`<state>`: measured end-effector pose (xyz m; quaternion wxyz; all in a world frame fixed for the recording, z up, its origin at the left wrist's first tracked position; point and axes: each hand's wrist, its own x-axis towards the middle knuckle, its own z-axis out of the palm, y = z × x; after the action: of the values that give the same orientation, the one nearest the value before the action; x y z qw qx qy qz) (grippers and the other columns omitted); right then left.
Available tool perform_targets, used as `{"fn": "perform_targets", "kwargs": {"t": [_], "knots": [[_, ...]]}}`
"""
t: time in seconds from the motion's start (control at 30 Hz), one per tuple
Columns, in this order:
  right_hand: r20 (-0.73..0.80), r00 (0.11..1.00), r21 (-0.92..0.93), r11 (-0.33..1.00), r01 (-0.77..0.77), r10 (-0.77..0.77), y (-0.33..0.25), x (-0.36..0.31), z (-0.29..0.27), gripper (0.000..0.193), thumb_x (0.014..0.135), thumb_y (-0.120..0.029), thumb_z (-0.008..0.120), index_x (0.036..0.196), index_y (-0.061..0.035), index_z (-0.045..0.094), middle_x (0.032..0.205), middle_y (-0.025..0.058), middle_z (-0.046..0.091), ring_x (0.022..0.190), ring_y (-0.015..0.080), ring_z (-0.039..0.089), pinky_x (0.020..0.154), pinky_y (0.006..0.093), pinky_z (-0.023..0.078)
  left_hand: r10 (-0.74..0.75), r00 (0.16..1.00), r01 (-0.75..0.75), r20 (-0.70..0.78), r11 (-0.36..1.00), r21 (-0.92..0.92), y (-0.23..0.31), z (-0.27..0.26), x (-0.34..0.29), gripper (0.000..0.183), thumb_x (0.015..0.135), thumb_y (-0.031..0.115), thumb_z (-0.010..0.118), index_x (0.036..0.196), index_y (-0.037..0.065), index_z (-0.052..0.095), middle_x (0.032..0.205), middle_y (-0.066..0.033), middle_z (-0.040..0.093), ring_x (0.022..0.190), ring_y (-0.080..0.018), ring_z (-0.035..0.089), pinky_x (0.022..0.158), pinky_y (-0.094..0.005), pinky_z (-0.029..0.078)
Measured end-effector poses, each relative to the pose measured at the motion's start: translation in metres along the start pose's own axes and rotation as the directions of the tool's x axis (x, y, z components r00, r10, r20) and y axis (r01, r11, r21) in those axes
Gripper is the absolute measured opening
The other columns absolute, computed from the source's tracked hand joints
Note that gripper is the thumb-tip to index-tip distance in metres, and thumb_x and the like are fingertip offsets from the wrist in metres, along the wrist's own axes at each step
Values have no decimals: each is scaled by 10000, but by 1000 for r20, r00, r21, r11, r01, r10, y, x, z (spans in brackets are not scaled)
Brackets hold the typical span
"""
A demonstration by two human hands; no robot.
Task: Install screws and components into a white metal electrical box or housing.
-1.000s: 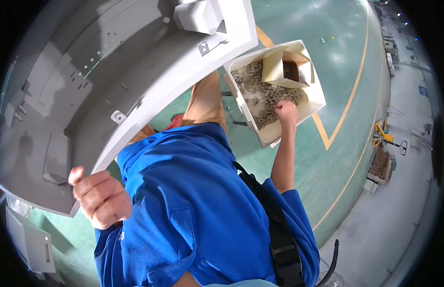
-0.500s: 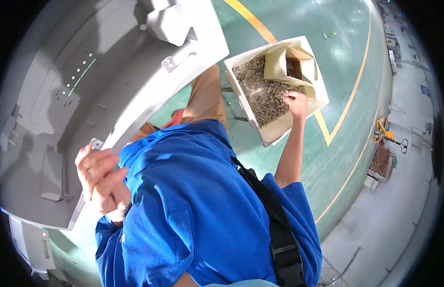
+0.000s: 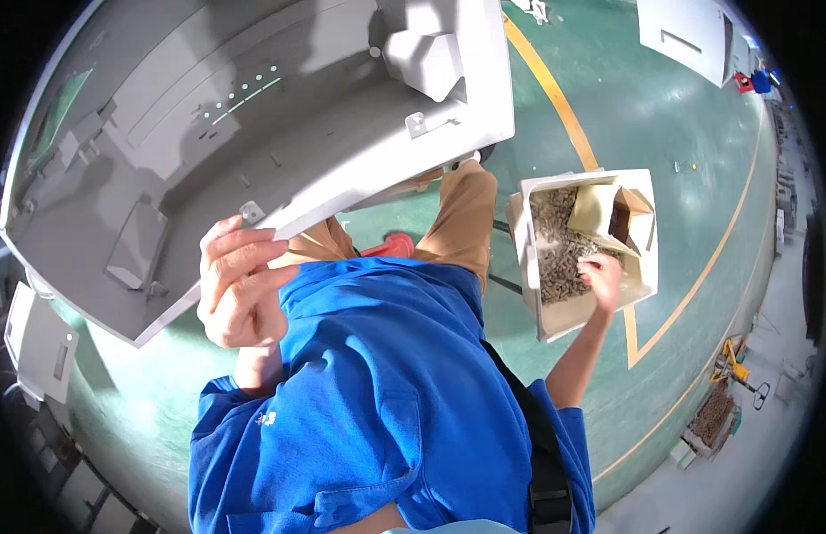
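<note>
A large light-grey shell like a cabinet body (image 3: 342,209) lies open in front of me, to the left. At its near edge is my left hand (image 3: 244,289), fingers curled inward; whether anything is in them is hidden. A small bracket with holes (image 3: 251,212) sits inside the shell just beyond those fingers. On the right stands a white bin (image 3: 555,327) filled with many small grey-brown pieces (image 3: 562,274), too small to name. Over them is my right hand (image 3: 602,280), its fingertips drawn together at the pieces; what they hold cannot be made out.
An open cream carton (image 3: 600,212) rests inside the bin. Yellow lines (image 3: 555,93) cross the green floor. A white panel (image 3: 41,343) stands at the left, and a white cabinet (image 3: 684,40) at the far right. A yellow pallet jack (image 3: 736,369) is at the right.
The view has shifted, so the shell and the bin appear farther right. My left hand's fingers have curled closer together by the shell's edge. My right hand stays in the bin.
</note>
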<state>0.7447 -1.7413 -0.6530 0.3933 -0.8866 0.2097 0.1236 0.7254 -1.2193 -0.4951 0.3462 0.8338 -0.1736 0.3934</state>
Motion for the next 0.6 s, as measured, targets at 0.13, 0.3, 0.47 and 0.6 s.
{"fn": "perform_targets", "kwargs": {"t": [0.13, 0.3, 0.47, 0.6], "knots": [[-309, 944, 141, 976, 163, -113, -25, -4, -51, 161, 748, -40, 684, 896, 20, 659, 721, 37, 618, 559, 72, 505, 484, 211, 422, -1, 998, 0, -64, 1000, -19, -7, 2, -3, 38, 651, -4, 624, 683, 16, 622, 765, -116, 644, 760, -276, 628, 815, -469, 476], [-621, 756, -54, 974, 218, -204, -43, 11, -42, 248, 742, -75, 708, 962, 25, 648, 772, 76, 650, 637, 82, 577, 513, 226, 452, 38, 999, -32, -38, 989, 143, -13, -4, -3, 68, 626, -29, 589, 692, -15, 599, 752, -147, 631, 763, -306, 622, 807, -492, 492], [-196, 979, 35, 998, -42, 48, -20, -4, -5, 157, 672, -141, 732, 784, -40, 690, 667, 92, 655, 652, 188, 645, 545, 296, 492, 8, 999, -4, -38, 994, 106, -30, -8, -15, 104, 699, -120, 530, 724, -50, 603, 817, -175, 637, 827, -321, 621, 851, -490, 487], [-52, 999, -478, 878, -11, -16, 26, -1, 20, 182, 599, -179, 723, 769, -117, 699, 729, 98, 658, 720, 292, 636, 686, 389, 505, -3, 1000, 3, 1, 998, 60, -34, -1, -13, 114, 706, -119, 537, 748, -51, 618, 821, -169, 640, 832, -320, 621, 847, -483, 492]]}}
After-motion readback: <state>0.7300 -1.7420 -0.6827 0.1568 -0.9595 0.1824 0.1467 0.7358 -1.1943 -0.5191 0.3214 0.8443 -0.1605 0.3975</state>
